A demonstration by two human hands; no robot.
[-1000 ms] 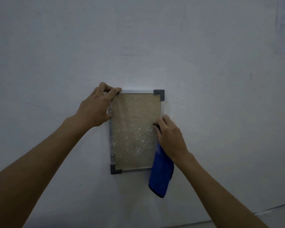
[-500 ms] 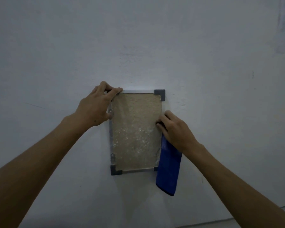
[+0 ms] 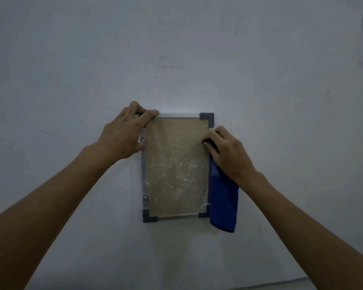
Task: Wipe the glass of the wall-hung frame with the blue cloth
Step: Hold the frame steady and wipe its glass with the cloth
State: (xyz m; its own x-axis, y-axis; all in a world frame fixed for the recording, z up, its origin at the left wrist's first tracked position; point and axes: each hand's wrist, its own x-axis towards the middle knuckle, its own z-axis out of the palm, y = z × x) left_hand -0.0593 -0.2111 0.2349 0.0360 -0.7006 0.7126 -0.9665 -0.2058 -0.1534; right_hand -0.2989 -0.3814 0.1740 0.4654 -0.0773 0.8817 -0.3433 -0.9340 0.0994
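A small upright frame (image 3: 176,168) hangs on the wall, with silver rails, dark grey corner pieces and a speckled tan panel behind its glass. My left hand (image 3: 125,136) grips the frame's top-left corner, fingers curled over the top rail. My right hand (image 3: 228,153) presses the blue cloth (image 3: 223,199) against the upper part of the frame's right edge. The cloth hangs down folded below my hand, covering the lower right rail and part of the bottom-right corner piece.
The pale wall (image 3: 176,49) is bare all around the frame, with faint scuffs and a small dark mark (image 3: 327,93) far right. A floor line (image 3: 281,282) shows at the bottom right.
My right hand has slid up along the frame's right edge with the cloth, uncovering more of the lower glass. My left hand has stayed on the top-left corner.
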